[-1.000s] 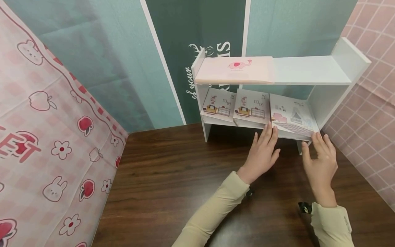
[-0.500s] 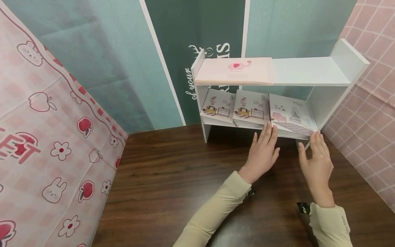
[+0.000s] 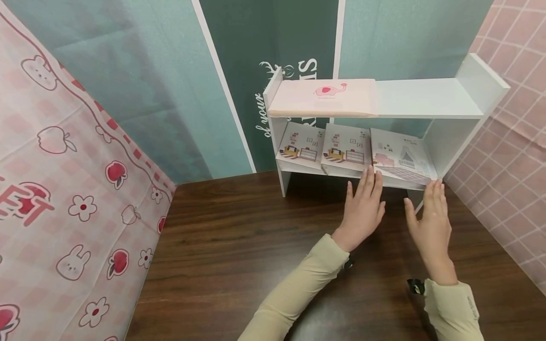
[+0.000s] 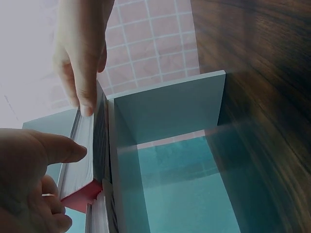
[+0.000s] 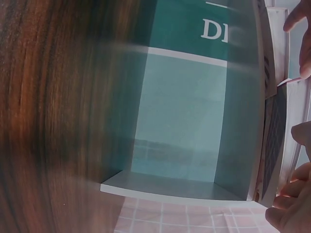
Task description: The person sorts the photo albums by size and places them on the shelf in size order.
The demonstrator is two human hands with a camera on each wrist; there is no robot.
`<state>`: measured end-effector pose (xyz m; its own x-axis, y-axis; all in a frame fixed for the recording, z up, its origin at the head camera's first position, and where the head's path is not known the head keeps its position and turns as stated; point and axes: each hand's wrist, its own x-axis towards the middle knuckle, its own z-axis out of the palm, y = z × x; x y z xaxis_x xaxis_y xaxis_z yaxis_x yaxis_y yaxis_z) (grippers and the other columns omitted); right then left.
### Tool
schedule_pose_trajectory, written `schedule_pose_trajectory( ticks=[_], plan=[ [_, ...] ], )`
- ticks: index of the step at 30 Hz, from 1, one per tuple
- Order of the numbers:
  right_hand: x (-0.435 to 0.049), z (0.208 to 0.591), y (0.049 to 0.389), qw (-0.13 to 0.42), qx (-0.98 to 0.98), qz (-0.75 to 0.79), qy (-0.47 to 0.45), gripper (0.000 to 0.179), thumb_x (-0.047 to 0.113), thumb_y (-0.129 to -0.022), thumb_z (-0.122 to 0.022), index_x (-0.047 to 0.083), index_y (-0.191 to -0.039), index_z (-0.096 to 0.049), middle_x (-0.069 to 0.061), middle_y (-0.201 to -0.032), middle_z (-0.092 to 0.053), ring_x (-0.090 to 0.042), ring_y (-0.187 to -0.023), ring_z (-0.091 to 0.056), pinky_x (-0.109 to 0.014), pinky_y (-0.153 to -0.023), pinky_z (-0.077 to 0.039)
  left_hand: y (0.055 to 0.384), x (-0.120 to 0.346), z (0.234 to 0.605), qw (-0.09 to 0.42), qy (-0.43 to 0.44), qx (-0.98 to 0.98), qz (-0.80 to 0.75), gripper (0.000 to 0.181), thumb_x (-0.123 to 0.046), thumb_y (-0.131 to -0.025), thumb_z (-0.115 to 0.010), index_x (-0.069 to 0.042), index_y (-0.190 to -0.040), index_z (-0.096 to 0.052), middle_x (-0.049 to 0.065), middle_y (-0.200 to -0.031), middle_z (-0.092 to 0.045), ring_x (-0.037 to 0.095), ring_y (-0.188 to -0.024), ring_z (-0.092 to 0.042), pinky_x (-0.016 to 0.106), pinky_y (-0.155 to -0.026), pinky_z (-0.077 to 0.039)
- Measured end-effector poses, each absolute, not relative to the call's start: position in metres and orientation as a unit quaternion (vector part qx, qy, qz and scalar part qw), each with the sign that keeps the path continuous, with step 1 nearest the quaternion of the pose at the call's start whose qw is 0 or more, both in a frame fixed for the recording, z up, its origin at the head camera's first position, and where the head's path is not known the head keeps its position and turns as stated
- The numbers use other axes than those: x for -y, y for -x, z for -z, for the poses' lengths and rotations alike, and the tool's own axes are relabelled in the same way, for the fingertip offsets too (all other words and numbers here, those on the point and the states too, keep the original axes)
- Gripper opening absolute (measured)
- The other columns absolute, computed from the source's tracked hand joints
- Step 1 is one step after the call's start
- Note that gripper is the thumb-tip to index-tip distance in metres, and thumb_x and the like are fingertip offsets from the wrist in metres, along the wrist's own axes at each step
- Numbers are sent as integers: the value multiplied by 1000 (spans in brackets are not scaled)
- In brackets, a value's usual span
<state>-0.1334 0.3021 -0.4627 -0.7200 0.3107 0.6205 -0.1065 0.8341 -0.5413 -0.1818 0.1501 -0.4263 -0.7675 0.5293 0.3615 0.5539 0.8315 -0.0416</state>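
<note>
A white shelf (image 3: 454, 142) stands on the wooden table with three thick books on its lower board. The right-hand book (image 3: 403, 154) has a pink sofa and a checked floor on its cover. Fingers of my left hand (image 3: 361, 210) are extended to this book's front left corner. My right hand (image 3: 431, 225) has its straight fingertips at the same book's front right corner, its thumb spread away. In the left wrist view, both hands touch the book's pale page edge (image 4: 80, 160). Left of it lie the middle book (image 3: 347, 147) and the left book (image 3: 300, 144), with matching covers.
A pale pink elephant-printed item (image 3: 324, 97) lies on the left of the upper board (image 3: 426, 97). Brown table surface (image 3: 222, 237) extends in front and to the left. A pink tiled wall (image 3: 507, 189) stands close on the right, a fruit-printed cloth (image 3: 85, 189) on the left.
My right hand has slid slightly left along the front of the right-hand book. My left hand has stayed nearly in place. The books look almost unmoved.
</note>
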Motion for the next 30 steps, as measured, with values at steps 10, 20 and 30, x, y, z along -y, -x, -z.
schedule_pose_trajectory(
  ticks=[10,20,30],
  plan=[
    [-304,467,140,350,894,-278,33,74,21,-91,-58,-2,-146,-14,-23,-152,-8,-30,-142,-5,-48,-114,-8,185,-151,426,191,283,940,23,76,-44,-94,-46,-10,-150,-8,8,-156,-6,18,-144,-1,47,-109,-28],
    [-306,470,146,326,902,-281,33,75,25,-94,-52,-2,-147,-6,-21,-153,1,-30,-142,2,-52,-113,-3,190,-154,427,185,279,942,13,79,-46,-94,-47,-11,-150,-4,7,-156,-6,16,-144,-3,48,-109,-27],
    [-307,470,150,317,906,-278,34,77,28,-95,-49,0,-147,-1,-19,-153,7,-31,-142,5,-52,-113,0,194,-157,428,184,276,943,10,77,-46,-95,-43,-9,-150,-4,7,-156,-6,17,-144,-4,50,-109,-26]
  ],
)
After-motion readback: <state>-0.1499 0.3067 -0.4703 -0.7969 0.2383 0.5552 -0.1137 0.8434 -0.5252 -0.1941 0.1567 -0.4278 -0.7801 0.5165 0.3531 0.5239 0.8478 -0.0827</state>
